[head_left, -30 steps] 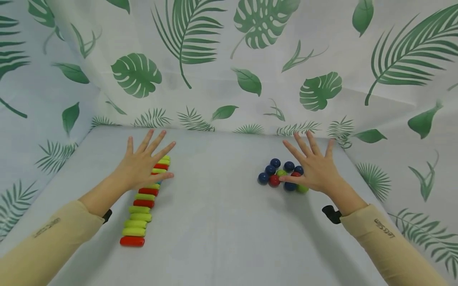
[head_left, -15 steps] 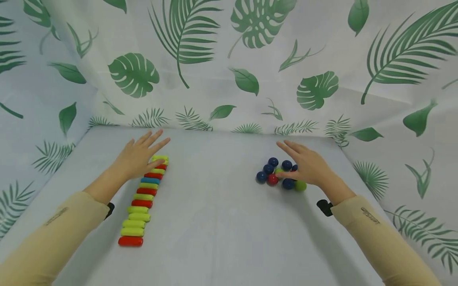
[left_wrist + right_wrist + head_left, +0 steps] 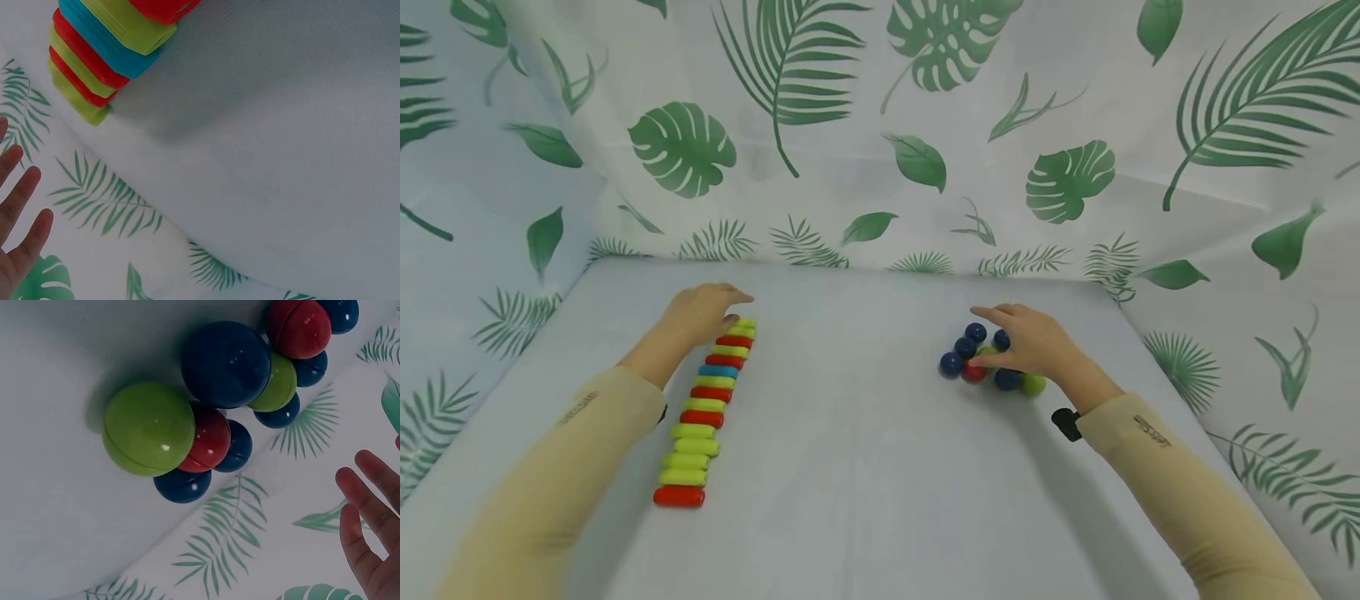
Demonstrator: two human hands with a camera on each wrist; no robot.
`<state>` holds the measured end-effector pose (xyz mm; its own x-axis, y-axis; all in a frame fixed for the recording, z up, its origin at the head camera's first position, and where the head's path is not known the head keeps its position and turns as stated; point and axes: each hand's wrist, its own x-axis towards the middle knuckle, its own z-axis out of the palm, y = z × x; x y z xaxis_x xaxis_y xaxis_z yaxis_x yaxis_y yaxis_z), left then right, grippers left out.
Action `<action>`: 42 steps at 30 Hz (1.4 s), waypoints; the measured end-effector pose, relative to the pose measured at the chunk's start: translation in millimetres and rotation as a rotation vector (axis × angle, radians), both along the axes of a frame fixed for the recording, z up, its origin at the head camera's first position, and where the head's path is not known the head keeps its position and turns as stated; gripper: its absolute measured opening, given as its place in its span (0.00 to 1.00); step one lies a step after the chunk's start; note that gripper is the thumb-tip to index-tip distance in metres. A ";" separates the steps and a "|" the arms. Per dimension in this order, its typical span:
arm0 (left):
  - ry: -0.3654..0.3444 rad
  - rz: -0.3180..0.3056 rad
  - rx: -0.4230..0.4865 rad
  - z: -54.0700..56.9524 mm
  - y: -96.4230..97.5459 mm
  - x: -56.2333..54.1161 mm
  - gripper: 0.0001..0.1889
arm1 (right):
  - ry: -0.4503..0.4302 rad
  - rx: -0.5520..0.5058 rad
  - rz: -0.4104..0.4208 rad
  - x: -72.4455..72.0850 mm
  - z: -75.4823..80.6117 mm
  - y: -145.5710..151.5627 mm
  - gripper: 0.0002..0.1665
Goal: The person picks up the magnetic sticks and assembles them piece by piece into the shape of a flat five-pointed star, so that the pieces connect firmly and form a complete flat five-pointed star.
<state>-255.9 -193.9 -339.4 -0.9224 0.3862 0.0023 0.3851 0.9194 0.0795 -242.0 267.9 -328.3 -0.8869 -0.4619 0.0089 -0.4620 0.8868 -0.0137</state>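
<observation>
Seemingly at reaching, the left hand [image 3: 703,312] hovers, fingers apart, by a block row [image 3: 718,371] toward the left table edge [image 3: 523,375], and the right hand [image 3: 1030,339], likewise spread, by balls [image 3: 974,374] nearer the far right corner; gripping needs curling.

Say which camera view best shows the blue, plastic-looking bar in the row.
The head view: the blue, plastic-looking bar lies uncovered there, both ends visible. The left wrist view shows it larger but cut off by the top edge; the right wrist view doesn't show it.
</observation>
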 end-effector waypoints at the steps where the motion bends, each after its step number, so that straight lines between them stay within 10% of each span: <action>1: -0.017 0.014 0.002 -0.8 -0.2 -1.9 0.20 | 0.000 -0.008 0.003 -0.6 -0.5 -1.2 0.49; 42: -0.229 0.210 -0.051 -30.6 8.1 -39.4 0.16 | -0.097 -0.073 0.047 -14.0 -36.4 -34.9 0.27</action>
<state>-295.3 -185.9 -370.1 -0.9562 0.1815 -0.2295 0.1637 0.9820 0.0946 -256.0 233.0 -364.7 -0.8625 -0.5044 -0.0405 -0.4966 0.8590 -0.1245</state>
